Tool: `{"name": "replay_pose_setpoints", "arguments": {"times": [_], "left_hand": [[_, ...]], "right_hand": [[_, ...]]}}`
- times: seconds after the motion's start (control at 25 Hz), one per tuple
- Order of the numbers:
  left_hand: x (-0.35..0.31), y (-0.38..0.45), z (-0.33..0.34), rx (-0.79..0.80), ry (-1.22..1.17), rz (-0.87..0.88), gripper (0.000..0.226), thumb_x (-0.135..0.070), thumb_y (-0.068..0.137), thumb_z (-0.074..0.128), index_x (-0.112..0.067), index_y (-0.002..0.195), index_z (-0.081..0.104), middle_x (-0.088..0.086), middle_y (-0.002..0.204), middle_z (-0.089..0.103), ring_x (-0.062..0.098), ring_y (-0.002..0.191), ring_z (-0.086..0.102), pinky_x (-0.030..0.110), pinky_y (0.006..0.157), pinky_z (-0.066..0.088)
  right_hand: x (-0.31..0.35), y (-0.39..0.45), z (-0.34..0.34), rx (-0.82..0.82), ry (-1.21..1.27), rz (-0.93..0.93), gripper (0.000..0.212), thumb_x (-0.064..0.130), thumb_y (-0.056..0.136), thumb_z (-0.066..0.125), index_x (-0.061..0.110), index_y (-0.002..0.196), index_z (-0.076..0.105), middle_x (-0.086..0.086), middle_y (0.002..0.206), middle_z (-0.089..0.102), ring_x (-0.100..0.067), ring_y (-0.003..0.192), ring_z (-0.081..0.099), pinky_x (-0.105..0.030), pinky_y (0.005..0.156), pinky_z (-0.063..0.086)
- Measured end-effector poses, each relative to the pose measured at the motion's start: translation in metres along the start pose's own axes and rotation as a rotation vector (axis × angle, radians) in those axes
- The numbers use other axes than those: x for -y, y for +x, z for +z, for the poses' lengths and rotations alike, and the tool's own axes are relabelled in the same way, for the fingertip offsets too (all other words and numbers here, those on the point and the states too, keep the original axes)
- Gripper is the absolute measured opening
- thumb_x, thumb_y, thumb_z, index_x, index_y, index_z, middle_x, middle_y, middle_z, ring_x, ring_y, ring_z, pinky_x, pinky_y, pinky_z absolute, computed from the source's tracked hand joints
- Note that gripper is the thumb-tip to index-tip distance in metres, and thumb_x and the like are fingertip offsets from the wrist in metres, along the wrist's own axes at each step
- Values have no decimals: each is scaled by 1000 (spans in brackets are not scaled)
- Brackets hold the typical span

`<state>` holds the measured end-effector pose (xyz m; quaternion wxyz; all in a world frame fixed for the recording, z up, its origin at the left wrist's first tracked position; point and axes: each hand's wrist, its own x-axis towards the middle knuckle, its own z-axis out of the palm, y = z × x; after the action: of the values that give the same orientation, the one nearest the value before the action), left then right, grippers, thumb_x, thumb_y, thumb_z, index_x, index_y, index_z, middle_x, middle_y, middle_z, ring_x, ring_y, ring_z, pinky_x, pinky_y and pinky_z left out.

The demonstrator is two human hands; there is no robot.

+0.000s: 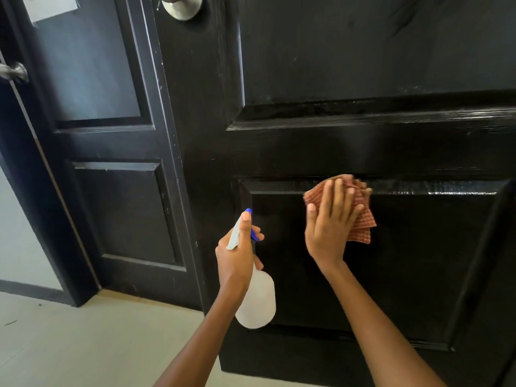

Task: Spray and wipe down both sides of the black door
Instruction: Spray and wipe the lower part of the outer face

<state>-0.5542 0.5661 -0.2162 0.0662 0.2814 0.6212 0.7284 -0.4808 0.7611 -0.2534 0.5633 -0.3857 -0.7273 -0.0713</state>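
Observation:
The black panelled door (349, 65) fills the right and centre of the view, its surface glossy with wet streaks along the panel mouldings. My right hand (328, 227) presses a red checked cloth (360, 216) flat against the top left corner of the lower panel, fingers spread straight over it. My left hand (237, 255) grips the neck of a white spray bottle (258, 300) with a blue nozzle, held just left of that panel, thumb lying along the sprayer head.
A silver door knob (183, 4) sits at the top edge. A second black door (111, 135) with its own metal handle (14, 71) stands behind on the left, a white paper (50, 7) taped on it. Pale floor tiles (83, 344) lie below.

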Motion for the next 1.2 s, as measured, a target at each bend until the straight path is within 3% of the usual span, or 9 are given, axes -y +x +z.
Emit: {"name": "replay_pose_setpoints", "arguments": {"times": [0.16,0.28,0.44,0.6,0.72,0.8,0.88,1.08,1.2], "left_hand": [[-2,-4,13,35,12,7,52,-61,94,47,-16,84,71,-3,83,74,18,48,62,29,49,53],[-5,-8,31,67,14,13,55,-62,92,46,-14,86,70,-3,85,73,19,47,61,26,48,52],[-10,-19,56,166,-25,0,55,-61,94,46,-12,85,70,-1,88,74,21,45,59,24,48,51],[-13,-25,75,221,-31,13,55,-59,95,45,-11,87,70,1,90,74,22,45,59,25,49,52],[-12,-28,83,245,-23,26,57,-61,93,45,-10,88,69,1,91,74,20,45,59,23,49,52],[-11,-28,87,260,-16,41,59,-62,93,43,-9,89,69,1,91,75,18,44,59,20,49,51],[-8,-29,92,271,-14,57,59,-62,92,43,-9,90,69,3,91,75,18,44,59,20,48,50],[-3,-33,112,292,12,76,57,-63,95,40,-14,92,69,3,92,75,20,45,60,26,54,51],[-3,-39,128,332,12,72,57,-63,94,40,-15,92,69,2,93,74,21,46,60,29,57,51]], "right_hand": [[5,15,-1,182,-70,-508,64,39,108,38,21,165,17,-2,173,11,-23,160,3,-44,128,-8],[-17,34,-12,199,-118,-609,66,46,108,41,22,165,17,1,173,12,-19,160,5,-41,129,-2],[-83,27,-36,86,-129,-354,68,49,107,40,25,165,14,4,172,7,-20,160,5,-44,129,1],[-149,25,-61,-70,-115,19,63,48,109,33,16,162,26,-7,170,22,-28,159,12,-54,128,10],[-155,45,-66,-215,-2,385,61,44,111,27,10,161,27,-13,169,24,-33,158,13,-62,123,18],[-138,50,-62,-236,32,426,60,41,111,28,8,161,28,-15,169,24,-35,158,12,-63,123,17],[-117,38,-49,-207,-4,259,59,39,111,32,8,161,30,-14,169,24,-35,158,12,-60,126,13],[-115,35,-57,124,-107,-428,60,36,107,46,21,162,27,-3,169,25,-23,159,12,-48,129,12],[-163,46,-79,116,-192,-435,60,39,108,46,22,162,28,0,169,26,-22,158,15,-48,128,15]]}}
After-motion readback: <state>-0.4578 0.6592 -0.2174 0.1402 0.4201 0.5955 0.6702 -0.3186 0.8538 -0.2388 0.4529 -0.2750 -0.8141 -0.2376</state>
